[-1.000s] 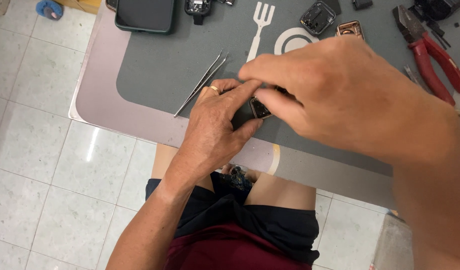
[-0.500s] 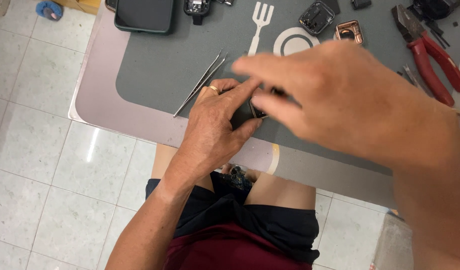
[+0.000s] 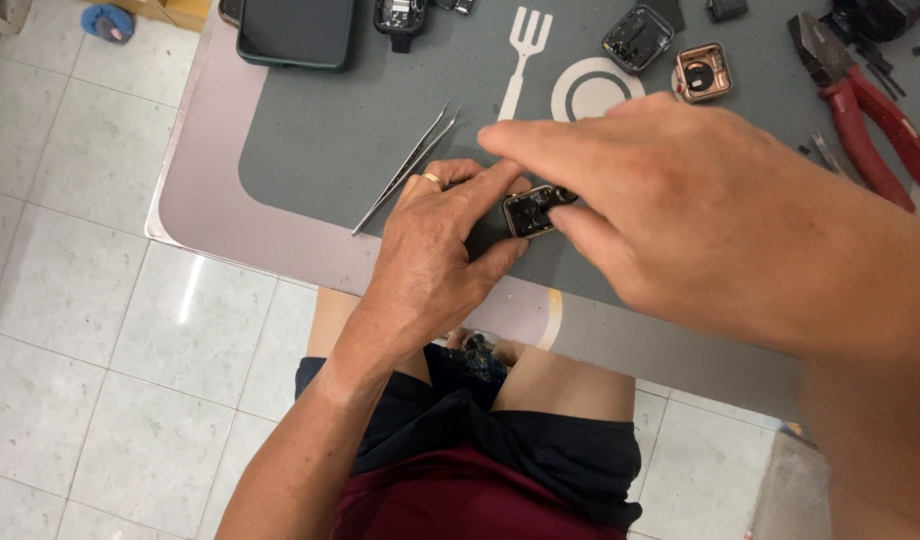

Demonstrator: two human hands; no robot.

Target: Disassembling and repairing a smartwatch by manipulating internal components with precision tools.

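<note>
While both hands' fingers pinch a small watch case, the grey mat (white tiles below) lies underneath.

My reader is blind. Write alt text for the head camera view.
Two hands work a small square watch case over a grey mat: the left hand grips it, the right hand pinches its edge. Tweezers, red pliers, a dark phone and other watch parts lie around.

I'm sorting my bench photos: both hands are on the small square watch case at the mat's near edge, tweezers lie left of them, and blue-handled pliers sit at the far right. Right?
Not quite: the pliers have red handles, as the head view shows. The rest holds: the left hand and right hand are on the small square watch case at the mat's near edge, with tweezers to their left.
</note>
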